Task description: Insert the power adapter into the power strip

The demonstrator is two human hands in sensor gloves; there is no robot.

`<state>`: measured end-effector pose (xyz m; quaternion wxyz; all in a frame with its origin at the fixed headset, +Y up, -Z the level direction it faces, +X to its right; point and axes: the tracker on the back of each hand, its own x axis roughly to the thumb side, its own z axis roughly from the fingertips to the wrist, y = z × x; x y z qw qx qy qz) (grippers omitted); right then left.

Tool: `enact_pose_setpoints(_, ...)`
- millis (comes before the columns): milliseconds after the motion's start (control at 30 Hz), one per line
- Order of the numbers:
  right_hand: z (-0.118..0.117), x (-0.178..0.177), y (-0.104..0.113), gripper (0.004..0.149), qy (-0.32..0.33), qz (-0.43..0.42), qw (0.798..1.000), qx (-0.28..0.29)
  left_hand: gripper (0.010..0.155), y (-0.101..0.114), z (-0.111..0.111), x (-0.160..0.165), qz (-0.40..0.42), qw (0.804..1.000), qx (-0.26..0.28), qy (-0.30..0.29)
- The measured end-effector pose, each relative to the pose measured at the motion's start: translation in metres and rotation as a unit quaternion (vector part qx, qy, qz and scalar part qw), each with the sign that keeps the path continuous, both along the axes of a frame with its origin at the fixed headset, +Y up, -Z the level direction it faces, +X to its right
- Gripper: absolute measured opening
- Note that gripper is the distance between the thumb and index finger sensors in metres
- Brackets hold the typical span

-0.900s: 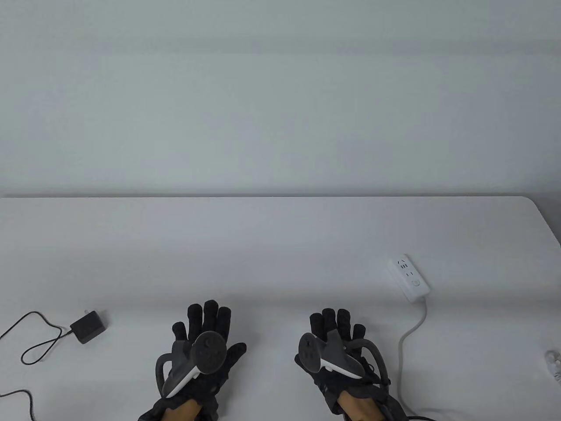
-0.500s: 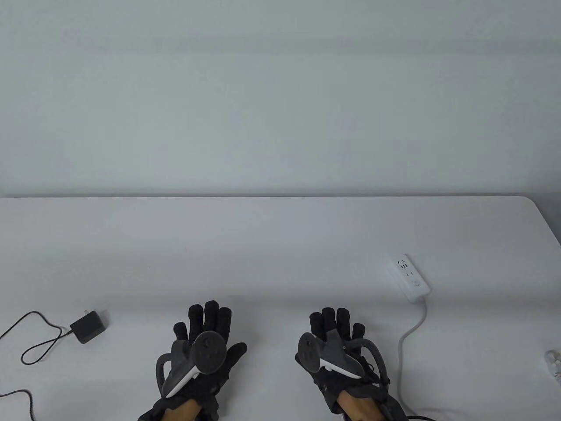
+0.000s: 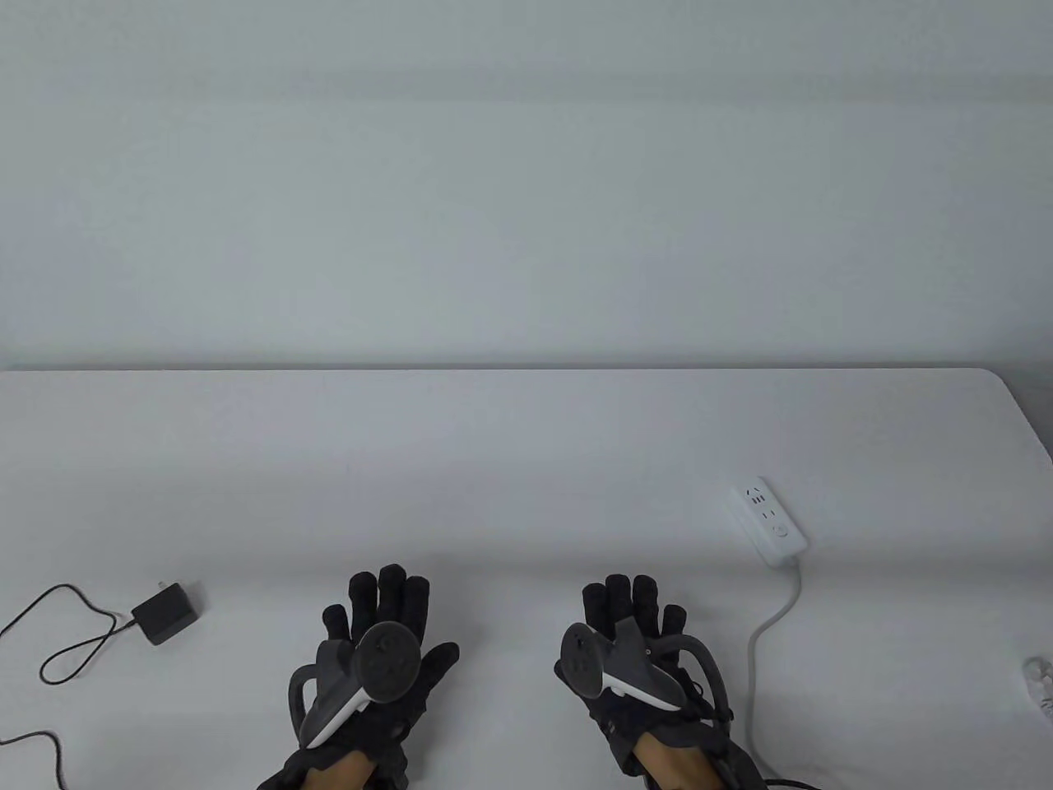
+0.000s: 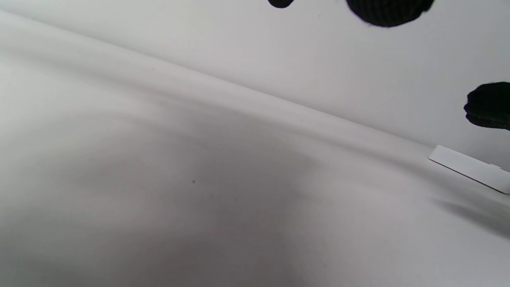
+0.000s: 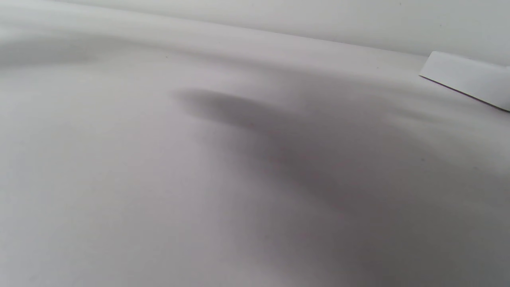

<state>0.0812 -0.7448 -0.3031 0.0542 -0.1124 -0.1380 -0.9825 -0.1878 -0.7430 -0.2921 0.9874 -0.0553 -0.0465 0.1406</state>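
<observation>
Black gloves barely stir: our left hand point(image 3: 374, 650) nudges a touch leftward, our right hand point(image 3: 629, 650) holds flat, fingers of both extended and empty; power adapter point(image 3: 166, 613) waits far left, power strip point(image 3: 768, 522) far right, nothing started yet
</observation>
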Motion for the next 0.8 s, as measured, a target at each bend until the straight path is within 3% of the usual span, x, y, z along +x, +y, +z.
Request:
enact_pose_setpoints(167, 0.000, 0.000, 0.000, 0.091, 0.003, -0.004, 1.000, 0.002, 0.089, -0.004, -0.003, -0.003, -0.001, 1.000, -0.008, -0.004)
enact_pose_setpoints(367, 0.000, 0.000, 0.000, 0.092, 0.008, -0.012, 1.000, 0.001, 0.092, -0.012, -0.016, -0.023, -0.001, 0.998, -0.061, -0.021)
enact_pose_setpoints(800, -0.003, 0.004, -0.005, 0.092, 0.007, -0.015, 1.000, -0.017, 0.091, -0.018, -0.054, -0.148, -0.026, 0.988, -0.084, 0.128)
